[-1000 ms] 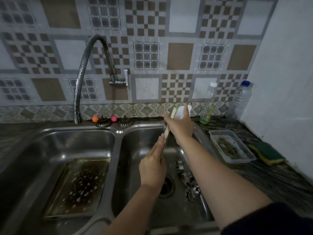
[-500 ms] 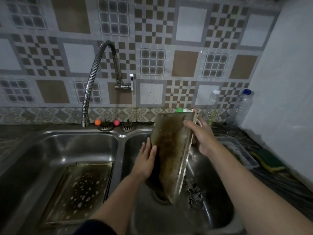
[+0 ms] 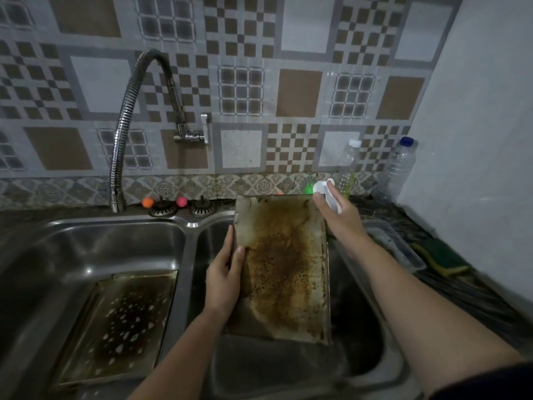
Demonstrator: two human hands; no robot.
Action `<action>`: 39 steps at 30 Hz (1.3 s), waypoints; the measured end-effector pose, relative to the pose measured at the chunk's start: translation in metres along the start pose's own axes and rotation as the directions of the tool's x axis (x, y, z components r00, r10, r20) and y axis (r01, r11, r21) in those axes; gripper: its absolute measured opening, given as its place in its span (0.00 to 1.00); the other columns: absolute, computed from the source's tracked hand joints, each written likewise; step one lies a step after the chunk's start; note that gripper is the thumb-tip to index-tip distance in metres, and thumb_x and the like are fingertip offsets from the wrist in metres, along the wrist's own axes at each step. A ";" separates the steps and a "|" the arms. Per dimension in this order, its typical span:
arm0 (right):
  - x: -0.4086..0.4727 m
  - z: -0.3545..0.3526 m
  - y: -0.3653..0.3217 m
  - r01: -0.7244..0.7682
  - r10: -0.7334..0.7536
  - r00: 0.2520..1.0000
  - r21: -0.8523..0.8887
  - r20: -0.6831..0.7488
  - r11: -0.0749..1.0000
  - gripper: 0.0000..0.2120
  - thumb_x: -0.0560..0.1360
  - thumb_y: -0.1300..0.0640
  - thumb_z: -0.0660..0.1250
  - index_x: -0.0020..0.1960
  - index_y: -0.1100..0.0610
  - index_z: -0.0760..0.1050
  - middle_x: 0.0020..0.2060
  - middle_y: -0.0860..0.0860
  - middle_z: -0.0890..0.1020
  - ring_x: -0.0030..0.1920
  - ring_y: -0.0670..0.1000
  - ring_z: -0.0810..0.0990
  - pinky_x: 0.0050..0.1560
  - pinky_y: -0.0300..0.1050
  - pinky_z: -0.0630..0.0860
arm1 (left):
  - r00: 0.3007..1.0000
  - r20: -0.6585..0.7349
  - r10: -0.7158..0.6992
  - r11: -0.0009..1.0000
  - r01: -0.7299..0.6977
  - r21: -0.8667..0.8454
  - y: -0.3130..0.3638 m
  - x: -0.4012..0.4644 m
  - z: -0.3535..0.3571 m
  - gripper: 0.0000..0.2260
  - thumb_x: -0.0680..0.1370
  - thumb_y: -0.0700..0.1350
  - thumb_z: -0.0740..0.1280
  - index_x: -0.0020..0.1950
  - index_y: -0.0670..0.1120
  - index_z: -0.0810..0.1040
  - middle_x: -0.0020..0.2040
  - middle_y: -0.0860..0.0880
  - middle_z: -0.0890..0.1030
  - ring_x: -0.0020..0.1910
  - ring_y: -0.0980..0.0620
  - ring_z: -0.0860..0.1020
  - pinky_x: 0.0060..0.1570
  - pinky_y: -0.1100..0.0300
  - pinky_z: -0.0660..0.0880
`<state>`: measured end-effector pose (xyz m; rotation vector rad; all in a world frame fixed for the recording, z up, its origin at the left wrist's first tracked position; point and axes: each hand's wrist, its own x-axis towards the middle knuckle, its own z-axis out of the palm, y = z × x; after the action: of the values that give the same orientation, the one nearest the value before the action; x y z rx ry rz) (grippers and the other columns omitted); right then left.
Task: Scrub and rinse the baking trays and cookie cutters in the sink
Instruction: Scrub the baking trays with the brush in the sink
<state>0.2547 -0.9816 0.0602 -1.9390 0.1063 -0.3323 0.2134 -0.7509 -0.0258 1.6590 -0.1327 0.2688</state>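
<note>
Two hands at work: left hand (image 3: 223, 280) fingers (image 3: 239, 259) curled round rusty, crusted rectangular metal tray (image 3: 284, 267) propped over right steel basin (image 3: 372, 339); right hand (image 3: 341, 216) gripping smooth white plastic bottle (image 3: 327, 190). Second blackened tray (image 3: 115, 324) flat in left basin (image 3: 95, 243).

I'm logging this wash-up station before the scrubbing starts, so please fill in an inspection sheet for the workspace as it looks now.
Surface: double stainless steel sink set in a dark stone counter.
Job's things: brown-stained rectangular metal baking tray held tilted over the right basin; second dark, soap-spotted tray lying flat in the left basin.
Clutter: two clear plastic bottles, clear plastic tub, green-and-yellow sponge.
Grips: left hand holds the tray's left edge; right hand grips a white bottle.
Cables: nothing seen.
Surroundings: patterned tile wall, flexible chrome tap.
</note>
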 end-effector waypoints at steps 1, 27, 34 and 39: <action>0.004 -0.002 -0.001 0.010 -0.011 1.000 -0.054 -0.016 0.998 0.31 0.74 0.35 0.61 0.75 0.41 0.60 0.75 0.49 0.62 0.74 0.53 0.62 0.67 0.46 0.62 | 1.000 -0.006 0.016 0.999 -0.016 0.032 0.000 0.001 -0.002 0.22 0.80 0.48 0.61 0.73 0.61 0.61 0.69 0.60 0.70 0.68 0.63 0.69 0.69 0.60 0.67; 0.003 0.054 -0.036 0.348 -0.335 0.937 -0.368 0.102 0.862 0.36 0.76 0.48 0.65 0.77 0.41 0.49 0.63 0.52 0.70 0.53 0.42 0.67 0.48 0.31 0.68 | 0.967 -0.218 0.130 0.991 -0.132 0.004 0.037 0.049 0.063 0.25 0.80 0.38 0.62 0.76 0.50 0.62 0.59 0.59 0.78 0.55 0.68 0.77 0.56 0.67 0.74; -0.060 0.060 0.025 0.335 -0.325 0.942 -0.208 0.082 0.919 0.39 0.73 0.46 0.67 0.75 0.33 0.47 0.64 0.52 0.74 0.54 0.48 0.77 0.48 0.38 0.79 | 0.966 -0.226 0.125 0.992 -0.119 0.038 0.033 0.043 0.041 0.25 0.80 0.42 0.62 0.75 0.57 0.61 0.62 0.50 0.79 0.57 0.57 0.80 0.59 0.61 0.76; 0.024 0.035 -0.017 0.152 -0.150 0.988 -0.108 0.024 0.983 0.35 0.77 0.50 0.66 0.77 0.40 0.51 0.71 0.53 0.69 0.57 0.53 0.76 0.45 0.37 0.75 | 0.959 -0.199 0.201 0.979 -0.201 0.021 0.049 0.030 0.059 0.24 0.80 0.39 0.62 0.76 0.48 0.61 0.65 0.61 0.73 0.60 0.71 0.72 0.59 0.75 0.68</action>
<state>0.2861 -0.9497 0.0684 -2.0632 -0.0337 -0.4191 0.2358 -0.8124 0.0240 1.6103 -0.1497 0.5888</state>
